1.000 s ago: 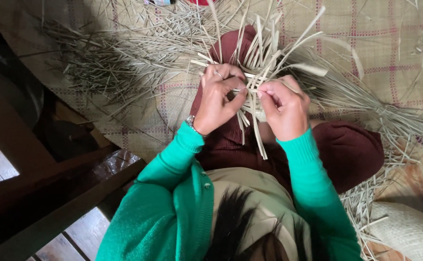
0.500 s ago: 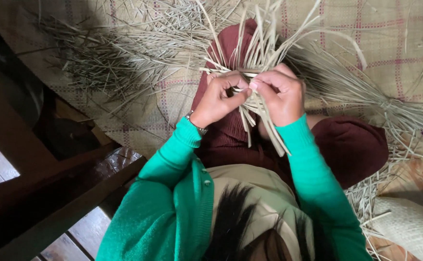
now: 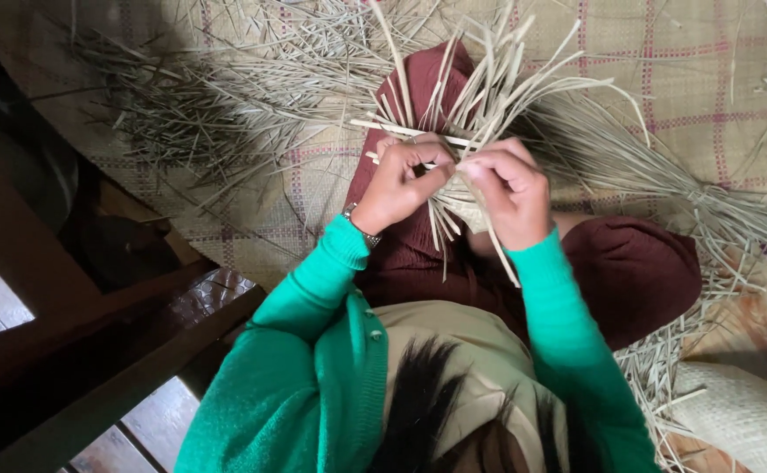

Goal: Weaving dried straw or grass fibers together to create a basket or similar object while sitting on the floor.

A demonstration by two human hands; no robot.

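Worn: bright green knit cardigan (image 3: 313,368), long sleeves with ribbed cuffs, small button at front edge. Beige top (image 3: 453,342) beneath. Dark maroon garment (image 3: 629,271) covers the legs. Metal wristwatch (image 3: 361,228) on left wrist. Dark hair (image 3: 418,394) hangs forward.

Strips crowding the hands, mat lying open at the far right

Loose dried leaf strips (image 3: 226,123) are littering the woven mat (image 3: 690,79) along its left edge; a dark wooden beam (image 3: 94,350) is blocking the near-left corner.
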